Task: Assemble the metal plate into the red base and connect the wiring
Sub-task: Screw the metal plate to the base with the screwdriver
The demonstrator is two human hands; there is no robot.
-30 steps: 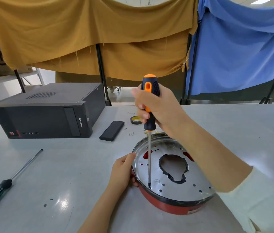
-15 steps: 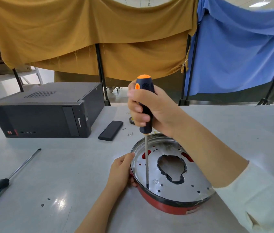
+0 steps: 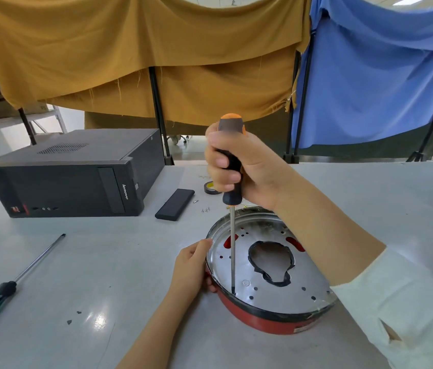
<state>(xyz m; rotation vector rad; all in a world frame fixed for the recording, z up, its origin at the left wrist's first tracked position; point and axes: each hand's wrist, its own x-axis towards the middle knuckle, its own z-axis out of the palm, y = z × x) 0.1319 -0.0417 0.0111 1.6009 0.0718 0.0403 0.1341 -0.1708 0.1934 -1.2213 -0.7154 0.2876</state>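
The round red base [image 3: 263, 318] lies on the grey table with the shiny metal plate [image 3: 308, 278] seated inside it; the plate has a black-edged central cutout and several small holes. My right hand [image 3: 247, 166] grips the black-and-orange handle of a screwdriver [image 3: 232, 251], held upright, its tip on the plate near the front left rim. My left hand [image 3: 191, 270] holds the left edge of the base, thumb on the rim. No wiring is visible.
A black desktop computer case [image 3: 71, 177] stands at the back left. A black flat block [image 3: 175, 204], a tape roll [image 3: 210, 188] and small screws [image 3: 206, 209] lie behind the base. A green-handled screwdriver [image 3: 10, 286] lies at the left. Cloth-draped stands hang behind the table.
My right hand has turned round the screwdriver handle, which now shows more black than orange. The tip stays at the same spot on the plate, and my left hand keeps holding the base.
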